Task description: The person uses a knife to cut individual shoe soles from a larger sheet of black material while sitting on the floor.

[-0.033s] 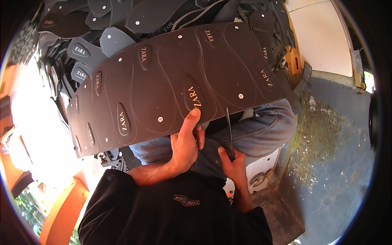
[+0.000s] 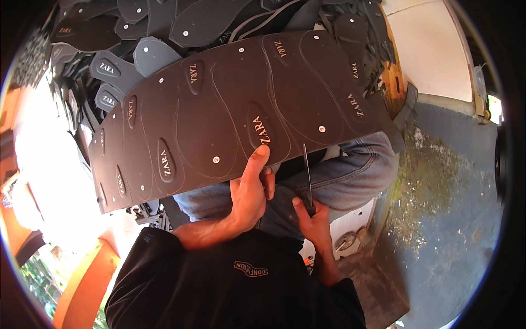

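Note:
A large dark brown sheet [image 2: 203, 123] lies tilted across my lap, marked with curved insole outlines, raised oval pads and small white round stickers. My left hand [image 2: 246, 200] grips its near edge, thumb on top and fingers curled underneath. My right hand [image 2: 314, 222] is closed around the dark handle of a knife [image 2: 308, 175]. Its thin blade points away from me, and the tip meets or lies just at the sheet's near edge, right of my left thumb. Whether the blade is in the material, I cannot tell.
Behind the sheet spreads a heap of cut dark insoles [image 2: 211, 22] and scraps. A wooden edge [image 2: 393, 82] stands at the far right beside a pale panel [image 2: 430, 49]. My jeans-clad leg [image 2: 356, 172] is beneath the sheet. A brown block [image 2: 372, 293] sits on the bluish floor [image 2: 455, 219].
The sheet has shifted very slightly, its left end a little further left. Both hands and the knife look unmoved.

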Available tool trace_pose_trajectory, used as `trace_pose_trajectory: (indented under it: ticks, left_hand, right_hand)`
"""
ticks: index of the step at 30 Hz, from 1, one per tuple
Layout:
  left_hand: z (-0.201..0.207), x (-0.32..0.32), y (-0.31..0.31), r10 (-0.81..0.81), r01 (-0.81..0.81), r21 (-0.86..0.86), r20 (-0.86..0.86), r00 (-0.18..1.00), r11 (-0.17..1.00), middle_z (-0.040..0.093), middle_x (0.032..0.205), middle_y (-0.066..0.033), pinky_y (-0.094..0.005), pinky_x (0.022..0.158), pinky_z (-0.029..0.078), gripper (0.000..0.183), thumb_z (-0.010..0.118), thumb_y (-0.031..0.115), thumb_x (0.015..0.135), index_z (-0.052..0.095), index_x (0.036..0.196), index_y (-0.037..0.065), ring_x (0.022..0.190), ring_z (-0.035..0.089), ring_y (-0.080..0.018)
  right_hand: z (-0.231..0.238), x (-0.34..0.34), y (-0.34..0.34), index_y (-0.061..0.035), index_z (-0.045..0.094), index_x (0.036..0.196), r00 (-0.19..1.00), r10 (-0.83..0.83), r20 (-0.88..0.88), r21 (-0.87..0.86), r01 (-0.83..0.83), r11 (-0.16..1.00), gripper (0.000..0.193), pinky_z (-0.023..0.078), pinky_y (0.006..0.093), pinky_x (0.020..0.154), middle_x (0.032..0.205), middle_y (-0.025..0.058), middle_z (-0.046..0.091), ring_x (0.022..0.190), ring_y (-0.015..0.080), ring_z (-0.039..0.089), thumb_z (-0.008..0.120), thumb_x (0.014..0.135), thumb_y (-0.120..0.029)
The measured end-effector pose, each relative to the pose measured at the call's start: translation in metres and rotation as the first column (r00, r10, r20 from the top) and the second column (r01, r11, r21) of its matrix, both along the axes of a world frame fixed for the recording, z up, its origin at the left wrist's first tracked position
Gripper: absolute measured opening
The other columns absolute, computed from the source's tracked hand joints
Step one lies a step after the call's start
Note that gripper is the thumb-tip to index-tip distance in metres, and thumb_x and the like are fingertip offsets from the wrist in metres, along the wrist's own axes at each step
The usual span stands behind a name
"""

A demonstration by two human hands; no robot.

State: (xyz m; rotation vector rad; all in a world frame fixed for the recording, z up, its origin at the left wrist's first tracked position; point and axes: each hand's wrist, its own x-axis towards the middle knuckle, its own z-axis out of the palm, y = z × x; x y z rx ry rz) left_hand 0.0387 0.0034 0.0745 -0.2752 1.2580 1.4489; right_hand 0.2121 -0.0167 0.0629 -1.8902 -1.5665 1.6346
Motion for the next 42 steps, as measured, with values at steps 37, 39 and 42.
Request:
trace_pose_trajectory:
  ticks: [37,39,42]
  left_hand:
    - [-0.015,-0.005,-0.007,-0.104,0.101,0.091,0.025,0.994,0.991,0.042,0.057,0.0006,-0.0214,0.031,0.026,0.019,0.057,0.027,0.089,0.049,0.089,0.01,0.035,0.035,-0.0079]
    - [-0.015,-0.005,-0.007,-0.115,0.113,0.091,0.021,0.993,0.989,0.041,0.055,0.0009,-0.0214,0.031,0.026,0.019,0.056,0.027,0.089,0.049,0.087,0.01,0.035,0.035,-0.008]
    - [-0.019,-0.005,-0.009,-0.135,0.131,0.107,0.035,0.99,0.986,0.04,0.053,0.0011,-0.0215,0.032,0.026,0.021,0.056,0.028,0.09,0.048,0.085,0.009,0.035,0.035,-0.0083]
  right_hand:
    - [-0.005,-0.017,0.024,0.0065,0.056,0.065,0.984,0.079,0.162,-0.164,-0.053,0.985,0.037,0.041,0.0388,0.053,0.05,0.0182,0.052,0.05,0.0259,0.056,0.057,0.085,-0.025]
    - [-0.005,-0.016,0.027,0.0069,0.056,0.065,0.987,0.075,0.144,-0.157,-0.052,0.986,0.037,0.042,0.04,0.054,0.05,0.0195,0.051,0.051,0.031,0.057,0.057,0.085,-0.024]
    - [-0.016,-0.015,0.029,0.0072,0.055,0.066,0.985,0.11,0.134,0.001,-0.111,0.994,0.036,0.042,0.0405,0.055,0.052,0.0214,0.052,0.054,0.0392,0.055,0.057,0.085,-0.024]
